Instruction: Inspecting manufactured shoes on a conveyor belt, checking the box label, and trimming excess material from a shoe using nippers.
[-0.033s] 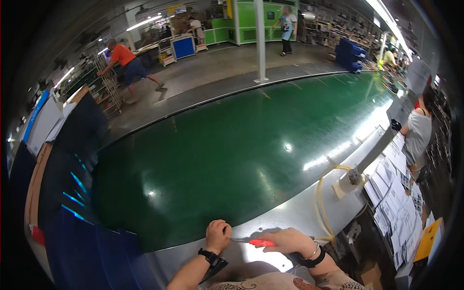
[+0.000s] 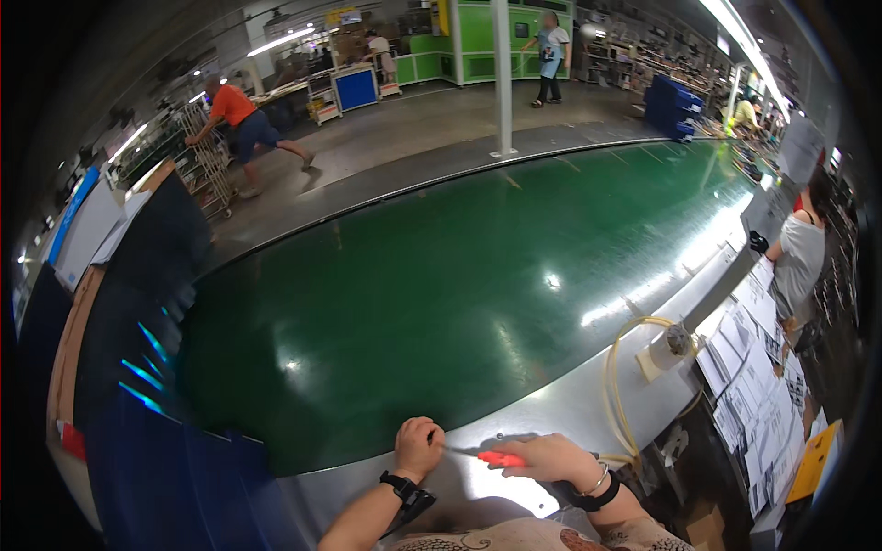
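My right hand (image 2: 544, 457) grips a screwdriver with a red handle (image 2: 501, 457). Its thin metal shaft points left, and the tip reaches my left hand (image 2: 419, 447). My left hand is curled into a fist at the tip and rests on the grey metal rim (image 2: 560, 409) of a wide green conveyor belt (image 2: 459, 294). Whether something small sits between its fingers is hidden. Both wrists wear black bands.
A yellow hose (image 2: 614, 390) loops over the rim to my right. Printed sheets (image 2: 749, 367) lie on the right bench, where a person in grey (image 2: 797, 262) stands. A dark blue panel (image 2: 138, 386) is at my left. Far off, a person in orange (image 2: 237, 115) pushes a cart.
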### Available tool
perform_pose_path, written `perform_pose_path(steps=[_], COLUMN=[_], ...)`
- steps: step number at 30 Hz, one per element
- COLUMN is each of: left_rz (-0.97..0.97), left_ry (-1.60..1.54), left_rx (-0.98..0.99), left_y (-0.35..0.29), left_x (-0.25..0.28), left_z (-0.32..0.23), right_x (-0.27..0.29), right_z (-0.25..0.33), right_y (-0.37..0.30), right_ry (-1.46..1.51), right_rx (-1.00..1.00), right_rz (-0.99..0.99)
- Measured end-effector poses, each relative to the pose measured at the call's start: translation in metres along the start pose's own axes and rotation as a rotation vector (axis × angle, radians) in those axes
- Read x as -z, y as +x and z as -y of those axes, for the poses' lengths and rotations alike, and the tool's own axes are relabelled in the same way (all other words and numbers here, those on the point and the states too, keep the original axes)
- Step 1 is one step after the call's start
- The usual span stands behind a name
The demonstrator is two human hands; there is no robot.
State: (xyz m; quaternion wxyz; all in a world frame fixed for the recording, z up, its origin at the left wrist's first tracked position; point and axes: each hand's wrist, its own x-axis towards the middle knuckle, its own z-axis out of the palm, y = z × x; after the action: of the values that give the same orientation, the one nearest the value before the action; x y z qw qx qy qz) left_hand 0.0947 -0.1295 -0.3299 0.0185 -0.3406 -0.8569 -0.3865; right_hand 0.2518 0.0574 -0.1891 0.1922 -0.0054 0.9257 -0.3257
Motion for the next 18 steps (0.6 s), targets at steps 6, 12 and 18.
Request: perform_pose_path(steps=[6,12,18], left_rz=[-0.003,-0.053,-0.085], left_ry=[-0.028,-0.088,-0.131], left_rx=[-0.025,0.101,0.098], left_y=[0.008,0.007,0.009], left_x=[0.002,0.003,0.001], left_z=[-0.005,-0.003,-0.001], right_x=[-0.031,-0.035,-0.029], right_z=[-0.015,-0.004,0.003], right_y=[0.017,0.023,0.024], right_ry=[-0.021,0.003,0.059], right_rx=[-0.102,-0.065,-0.143], right_rz=[-0.308,-0.164,-0.134])
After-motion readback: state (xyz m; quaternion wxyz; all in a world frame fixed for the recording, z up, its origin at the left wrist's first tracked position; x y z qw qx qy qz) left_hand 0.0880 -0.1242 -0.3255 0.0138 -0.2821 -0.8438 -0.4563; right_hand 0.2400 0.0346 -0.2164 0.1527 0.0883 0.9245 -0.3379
